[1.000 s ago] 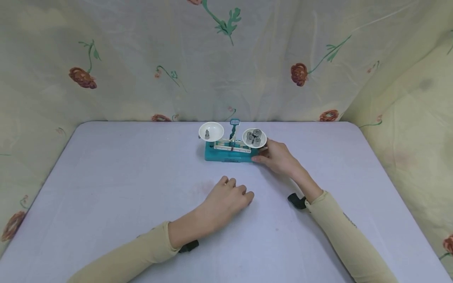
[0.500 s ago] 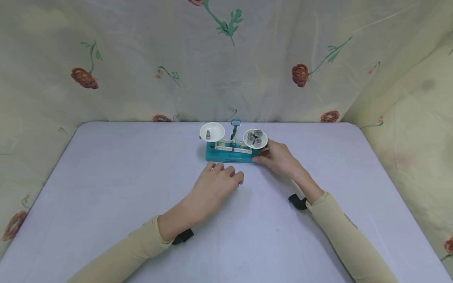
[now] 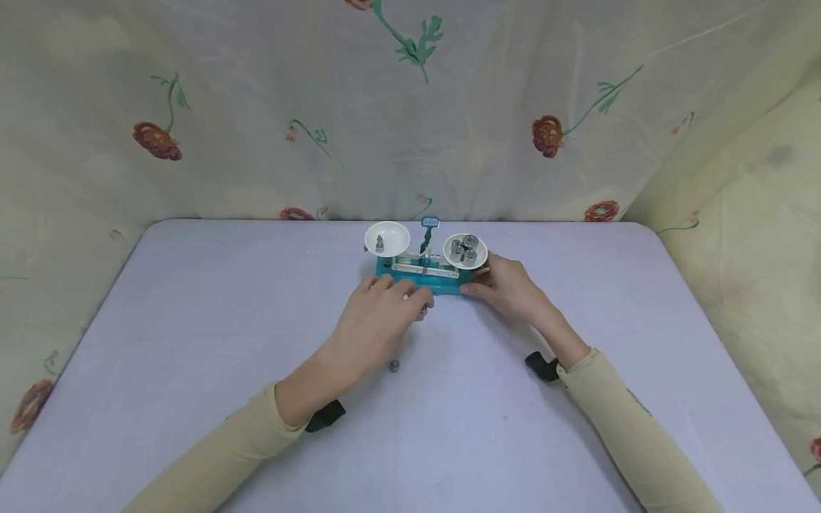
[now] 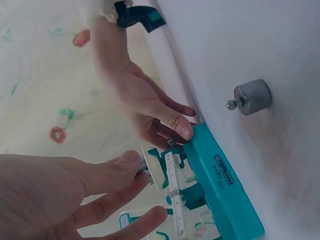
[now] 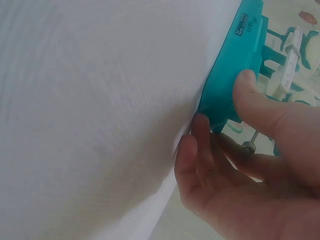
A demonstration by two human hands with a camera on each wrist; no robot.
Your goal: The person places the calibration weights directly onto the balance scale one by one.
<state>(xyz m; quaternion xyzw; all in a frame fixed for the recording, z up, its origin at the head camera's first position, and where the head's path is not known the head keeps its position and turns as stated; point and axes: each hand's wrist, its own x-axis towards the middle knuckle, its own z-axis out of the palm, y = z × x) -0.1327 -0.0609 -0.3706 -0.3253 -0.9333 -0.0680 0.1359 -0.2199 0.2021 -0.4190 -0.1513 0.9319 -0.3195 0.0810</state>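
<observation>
A teal balance scale (image 3: 426, 283) with two white pans stands at the table's back. Its left pan (image 3: 393, 231) bears a small metal weight (image 3: 380, 244). Several larger weights (image 3: 465, 249) sit in the right pan. My right hand (image 3: 508, 288) grips the right end of the base, its thumb on the front face. In front of the scale, my left hand (image 3: 375, 320) pinches a small metal weight (image 3: 422, 312) between thumb and finger, mostly hidden by the fingers. Another cylindrical weight with a knob (image 4: 253, 96) stands on the table below the left hand.
A white cloth covers the table (image 3: 192, 342). Behind it hangs a flowered curtain (image 3: 410, 142), close to the scale's back. Black straps (image 3: 541, 366) are worn at both wrists.
My left hand has moved forward and left to the scale's front edge. The weight standing on the table and the one in its fingers have come into sight. My right hand stays on the base.
</observation>
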